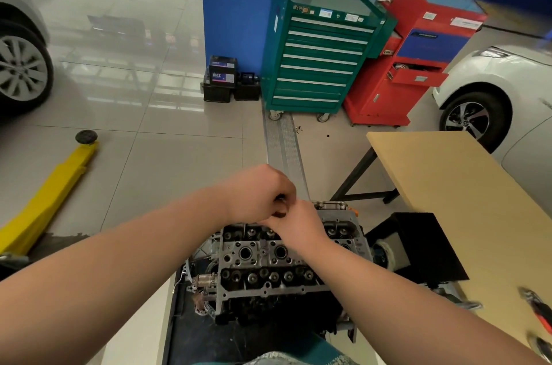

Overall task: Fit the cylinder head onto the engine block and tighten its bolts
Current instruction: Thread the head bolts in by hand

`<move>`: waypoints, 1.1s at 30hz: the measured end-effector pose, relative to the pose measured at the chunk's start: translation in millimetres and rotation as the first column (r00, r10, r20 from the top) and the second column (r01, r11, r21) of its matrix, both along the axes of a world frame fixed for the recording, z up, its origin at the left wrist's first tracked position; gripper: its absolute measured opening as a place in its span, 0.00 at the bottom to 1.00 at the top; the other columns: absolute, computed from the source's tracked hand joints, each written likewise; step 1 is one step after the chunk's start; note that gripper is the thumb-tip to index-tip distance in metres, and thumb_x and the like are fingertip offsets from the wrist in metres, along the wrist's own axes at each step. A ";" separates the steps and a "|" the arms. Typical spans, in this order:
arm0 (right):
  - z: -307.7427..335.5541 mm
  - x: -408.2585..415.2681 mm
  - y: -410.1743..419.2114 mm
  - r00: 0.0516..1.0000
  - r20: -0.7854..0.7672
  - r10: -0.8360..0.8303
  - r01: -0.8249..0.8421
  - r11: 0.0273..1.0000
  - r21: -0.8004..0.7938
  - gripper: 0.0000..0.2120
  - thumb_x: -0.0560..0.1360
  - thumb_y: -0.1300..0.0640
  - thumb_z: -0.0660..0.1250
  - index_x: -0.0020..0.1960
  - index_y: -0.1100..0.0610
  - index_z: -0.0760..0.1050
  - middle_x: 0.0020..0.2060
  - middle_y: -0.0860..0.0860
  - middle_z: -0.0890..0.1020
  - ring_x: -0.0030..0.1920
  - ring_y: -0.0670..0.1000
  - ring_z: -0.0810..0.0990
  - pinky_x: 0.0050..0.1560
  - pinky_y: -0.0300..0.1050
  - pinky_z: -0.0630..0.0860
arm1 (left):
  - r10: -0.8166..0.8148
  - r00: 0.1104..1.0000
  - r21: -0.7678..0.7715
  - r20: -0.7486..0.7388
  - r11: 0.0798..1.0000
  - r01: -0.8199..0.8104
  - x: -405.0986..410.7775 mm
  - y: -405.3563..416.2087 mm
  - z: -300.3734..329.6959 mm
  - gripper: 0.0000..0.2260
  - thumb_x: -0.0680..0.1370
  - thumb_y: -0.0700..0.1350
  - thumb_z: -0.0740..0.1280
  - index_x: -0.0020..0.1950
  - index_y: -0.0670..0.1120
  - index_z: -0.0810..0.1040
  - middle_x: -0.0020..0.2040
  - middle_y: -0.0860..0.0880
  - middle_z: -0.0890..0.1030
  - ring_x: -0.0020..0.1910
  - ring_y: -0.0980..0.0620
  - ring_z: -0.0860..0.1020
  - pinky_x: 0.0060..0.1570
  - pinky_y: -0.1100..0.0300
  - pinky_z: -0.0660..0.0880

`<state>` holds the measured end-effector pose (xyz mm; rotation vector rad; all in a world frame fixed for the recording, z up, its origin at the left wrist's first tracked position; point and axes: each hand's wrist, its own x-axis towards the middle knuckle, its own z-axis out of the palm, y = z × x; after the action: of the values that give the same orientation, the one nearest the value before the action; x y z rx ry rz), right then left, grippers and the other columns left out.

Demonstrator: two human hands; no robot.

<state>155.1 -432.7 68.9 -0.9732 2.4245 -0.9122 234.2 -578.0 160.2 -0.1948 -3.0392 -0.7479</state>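
Hands meet above the far end of the cylinder head. Your left hand is curled around a small dark item, likely a bolt; your right hand pinches at the same item from below, though its fingers are partly hidden. Cylinder head sits on the engine block, directly under your forearms. Judged heavy, rigid, sharp-edged cast metal: grasp it by its outer ends, clear of the valve gear. Beyond the head, the green tool cabinet carries labels too small to read.
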 end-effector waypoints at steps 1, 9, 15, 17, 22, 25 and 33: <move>-0.1 -2.5 2.0 0.999 0.019 0.031 -0.032 0.999 0.009 0.08 0.72 0.42 0.75 0.40 0.41 0.77 0.36 0.35 0.82 0.42 0.35 0.80 0.38 0.29 0.69 | -0.018 1.000 0.030 0.006 0.999 0.018 0.4 -0.9 -0.4 0.10 0.79 0.39 0.71 0.58 0.49 0.86 0.53 0.54 0.85 0.51 0.56 0.80 0.57 0.63 0.75; -11.2 -4.4 6.2 1.000 -0.001 -0.013 0.013 1.000 0.014 0.06 0.72 0.46 0.76 0.40 0.43 0.79 0.39 0.34 0.82 0.43 0.35 0.79 0.40 0.27 0.70 | 0.118 0.992 0.053 -0.051 0.992 -0.116 2.9 -3.2 -5.8 0.15 0.79 0.55 0.73 0.62 0.49 0.83 0.54 0.52 0.83 0.47 0.56 0.78 0.52 0.61 0.77; -2.1 -6.0 1.5 0.998 -0.021 0.053 -0.050 0.990 0.131 0.07 0.74 0.43 0.72 0.49 0.44 0.79 0.43 0.41 0.85 0.47 0.41 0.81 0.50 0.43 0.78 | 0.023 0.999 -0.031 -0.042 0.999 -0.025 2.9 -3.2 -0.2 0.12 0.82 0.44 0.68 0.63 0.45 0.84 0.57 0.48 0.85 0.55 0.50 0.82 0.59 0.55 0.77; -0.4 -7.6 0.7 0.993 -0.030 0.118 -0.111 0.978 0.177 0.06 0.77 0.47 0.71 0.50 0.49 0.82 0.44 0.43 0.84 0.47 0.43 0.81 0.50 0.44 0.75 | -0.063 0.998 0.019 -0.014 0.998 0.064 7.0 -5.3 1.2 0.14 0.80 0.37 0.68 0.65 0.45 0.84 0.60 0.49 0.85 0.59 0.51 0.81 0.63 0.57 0.75; -1.5 1.5 2.0 0.998 -0.064 -0.007 0.010 0.999 0.035 0.07 0.73 0.47 0.75 0.39 0.47 0.81 0.32 0.42 0.82 0.36 0.40 0.79 0.38 0.34 0.69 | 0.024 0.999 0.130 -0.048 0.991 -0.018 10.4 -2.9 -2.0 0.16 0.80 0.45 0.72 0.68 0.47 0.81 0.61 0.51 0.82 0.56 0.56 0.79 0.61 0.63 0.75; -2.1 7.6 0.7 0.992 -0.122 -0.027 0.025 1.000 -0.016 0.14 0.69 0.42 0.78 0.33 0.37 0.73 0.31 0.36 0.80 0.38 0.38 0.79 0.39 0.28 0.68 | 0.134 0.990 0.030 -0.037 0.991 -0.133 6.3 -1.1 -3.4 0.16 0.79 0.54 0.72 0.63 0.46 0.83 0.54 0.50 0.83 0.50 0.53 0.79 0.56 0.55 0.79; 5.7 1.5 -0.1 0.981 -0.148 0.126 -0.109 0.987 0.119 0.09 0.77 0.48 0.68 0.40 0.46 0.71 0.34 0.41 0.77 0.36 0.41 0.75 0.40 0.39 0.69 | -0.088 0.994 0.091 -0.071 0.991 0.094 15.2 -3.5 -2.7 0.14 0.79 0.33 0.66 0.62 0.46 0.81 0.52 0.52 0.80 0.50 0.52 0.79 0.55 0.56 0.77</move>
<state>156.7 -432.9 74.6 -1.1713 2.4828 -0.6767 249.4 -581.5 157.5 -0.3521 -2.9409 -0.8697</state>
